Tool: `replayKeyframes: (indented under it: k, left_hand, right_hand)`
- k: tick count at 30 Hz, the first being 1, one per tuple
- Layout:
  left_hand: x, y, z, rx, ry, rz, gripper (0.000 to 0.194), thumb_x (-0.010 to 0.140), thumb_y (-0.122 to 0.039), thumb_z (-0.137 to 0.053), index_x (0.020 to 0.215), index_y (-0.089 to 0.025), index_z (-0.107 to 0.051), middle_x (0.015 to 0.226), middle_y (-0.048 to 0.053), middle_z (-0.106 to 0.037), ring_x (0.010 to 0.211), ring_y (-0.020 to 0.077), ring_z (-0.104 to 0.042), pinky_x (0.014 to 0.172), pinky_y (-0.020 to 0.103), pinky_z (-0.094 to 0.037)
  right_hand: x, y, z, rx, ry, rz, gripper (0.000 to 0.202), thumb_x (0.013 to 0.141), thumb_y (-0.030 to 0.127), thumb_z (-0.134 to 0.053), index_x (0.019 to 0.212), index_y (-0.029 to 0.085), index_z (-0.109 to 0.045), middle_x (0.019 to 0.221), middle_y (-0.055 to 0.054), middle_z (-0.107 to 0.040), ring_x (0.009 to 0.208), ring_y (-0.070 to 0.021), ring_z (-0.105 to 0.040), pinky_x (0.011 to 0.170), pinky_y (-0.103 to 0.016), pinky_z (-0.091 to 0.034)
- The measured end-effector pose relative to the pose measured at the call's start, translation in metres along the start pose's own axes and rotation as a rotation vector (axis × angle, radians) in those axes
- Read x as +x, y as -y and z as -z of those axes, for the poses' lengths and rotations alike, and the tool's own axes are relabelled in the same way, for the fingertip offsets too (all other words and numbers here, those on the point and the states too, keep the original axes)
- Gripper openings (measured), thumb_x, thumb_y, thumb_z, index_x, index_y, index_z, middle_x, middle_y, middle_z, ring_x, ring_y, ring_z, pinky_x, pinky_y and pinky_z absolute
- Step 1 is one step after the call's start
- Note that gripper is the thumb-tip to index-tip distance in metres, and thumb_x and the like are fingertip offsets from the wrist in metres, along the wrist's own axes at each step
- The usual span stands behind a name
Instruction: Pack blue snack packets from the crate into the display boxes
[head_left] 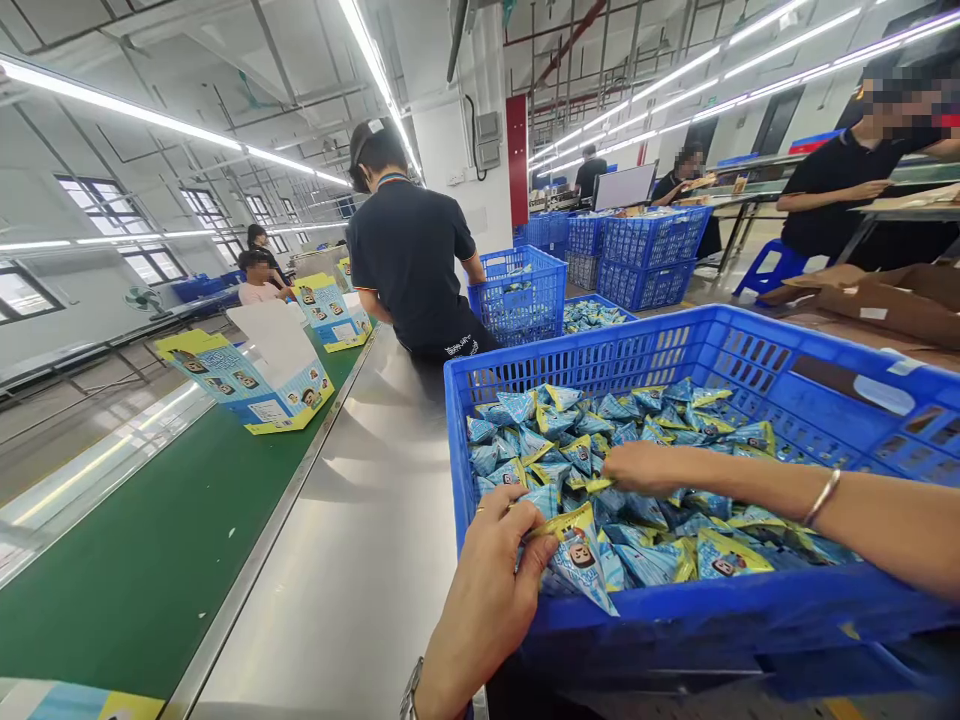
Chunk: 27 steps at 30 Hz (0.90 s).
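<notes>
While the left hand [491, 570] pinches a blue-and-yellow packet [579, 555] between thumb and fingers, over the near rim of a blue crate [720, 600], the right hand [645, 468] reaches in with fingers curled down among the piled packets [536, 440]; whether it grips one cannot be told. Left of the crate, beyond a metal worktop [352, 500], open printed boxes [262, 385] stand on a green belt [142, 540].
</notes>
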<state>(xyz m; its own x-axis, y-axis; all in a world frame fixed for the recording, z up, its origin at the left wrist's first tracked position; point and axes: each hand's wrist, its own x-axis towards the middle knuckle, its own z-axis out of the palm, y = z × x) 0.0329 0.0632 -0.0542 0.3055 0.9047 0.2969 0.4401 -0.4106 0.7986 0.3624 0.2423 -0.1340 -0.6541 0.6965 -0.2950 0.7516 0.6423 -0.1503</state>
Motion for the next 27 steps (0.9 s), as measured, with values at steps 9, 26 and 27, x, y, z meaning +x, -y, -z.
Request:
replayKeyframes:
  k: [9, 26, 27]
  left_hand:
    - [0.001, 0.000, 0.000, -0.002, 0.035, 0.024, 0.019, 0.110, -0.020, -0.063, 0.091, -0.024, -0.060, 0.137, 0.012, -0.069, 0.137, 0.0335, -0.066, 0.115, 0.047, -0.051]
    - [0.001, -0.002, -0.003, -0.034, 0.054, 0.038, 0.017, 0.106, -0.018, -0.070, 0.094, -0.023, -0.060, 0.137, 0.010, -0.068, 0.137, 0.0327, -0.064, 0.118, 0.049, -0.049]
    - [0.001, -0.002, -0.003, -0.034, 0.052, 0.039, 0.017, 0.106, -0.019, -0.071, 0.093, -0.023, -0.059, 0.136, 0.010, -0.068, 0.137, 0.0329, -0.064, 0.118, 0.049, -0.049]
  right_hand:
    - [-0.015, 0.006, 0.057, 0.391, -0.030, 0.154, 0.072, 0.098, 0.091, -0.045, 0.073, 0.024, -0.054, 0.071, -0.002, -0.053, 0.071, -0.0220, -0.051, 0.069, -0.035, -0.043]
    - [-0.018, 0.031, 0.032, 0.111, -0.082, 0.041, 0.024, 0.091, 0.022, -0.054, 0.068, 0.026, -0.048, 0.074, -0.008, -0.060, 0.078, -0.0298, -0.061, 0.074, -0.040, -0.038]
    - [-0.019, 0.031, 0.029, 0.090, -0.087, 0.031, 0.025, 0.089, 0.019, -0.055, 0.067, 0.026, -0.049, 0.073, -0.008, -0.061, 0.076, -0.0300, -0.062, 0.071, -0.040, -0.037]
